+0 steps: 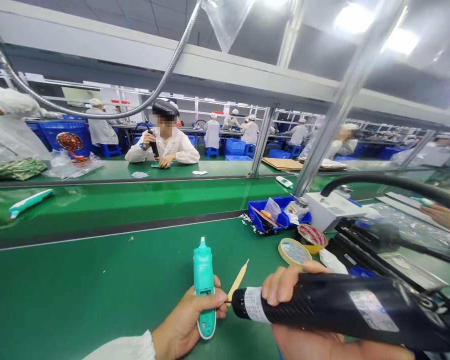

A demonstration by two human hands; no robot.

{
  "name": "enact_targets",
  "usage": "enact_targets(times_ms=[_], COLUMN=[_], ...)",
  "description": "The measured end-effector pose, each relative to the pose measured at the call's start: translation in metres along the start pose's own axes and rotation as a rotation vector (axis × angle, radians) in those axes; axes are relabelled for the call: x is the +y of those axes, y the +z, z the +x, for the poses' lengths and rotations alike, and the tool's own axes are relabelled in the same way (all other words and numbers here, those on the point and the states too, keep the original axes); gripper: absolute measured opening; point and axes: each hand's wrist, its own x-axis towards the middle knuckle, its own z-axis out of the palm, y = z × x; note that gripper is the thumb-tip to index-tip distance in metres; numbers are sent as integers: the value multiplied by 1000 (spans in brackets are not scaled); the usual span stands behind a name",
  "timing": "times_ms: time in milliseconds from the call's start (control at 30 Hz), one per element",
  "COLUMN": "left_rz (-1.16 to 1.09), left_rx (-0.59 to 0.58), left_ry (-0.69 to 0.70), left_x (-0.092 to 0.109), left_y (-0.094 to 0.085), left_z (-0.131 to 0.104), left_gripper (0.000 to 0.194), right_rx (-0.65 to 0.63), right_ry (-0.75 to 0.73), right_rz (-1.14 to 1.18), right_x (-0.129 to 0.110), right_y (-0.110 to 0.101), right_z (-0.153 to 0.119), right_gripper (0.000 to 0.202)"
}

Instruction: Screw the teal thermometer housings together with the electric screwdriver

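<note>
Left hand (pixel 187 320) curled closed around the lower half of a teal-and-white handheld device (pixel 203 267), thumb across it, narrow tip pointing away from us. The device is near the front of the green bench (pixel 135 295); we can't tell whether it rests there or is held just above. Right hand (pixel 284 286) wrapped around a thick black power driver (pixel 333 302), lying nearly level, its thin bit (pixel 228 301) right beside the left thumb — touching or not, we can't say.

Our main worry: a spin started at this angle could nick that thumb or scratch the teal casing. A loose left grip might let the casing twist. The pale pointed stick (pixel 239 281) lies close behind the bit — a sideways swing could knock it.
</note>
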Motion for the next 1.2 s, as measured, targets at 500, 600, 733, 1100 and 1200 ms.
enact_targets(times_ms=[500,600,733,1100,1200], left_rz=[371,391,435,135,14], left_rx=[-103,-74,-47,241,241], left_ry=[260,294,299,33,-49], left_x=[-2,0,13,45,50], left_y=[134,159,149,24,-1], left_z=[104,126,118,34,22], left_gripper=[33,29,33,43,39], right_rx=[-219,-377,-73,-1071,-1118], right_ry=[86,264,54,-350,-586], right_rz=[-106,-182,-219,-1351,-1590], right_x=[-62,-66,-52,-19,-22], right_y=[-127,-149,-143,-123,-139], right_z=[4,6,-7,21,27], right_gripper=[31,48,29,12,12])
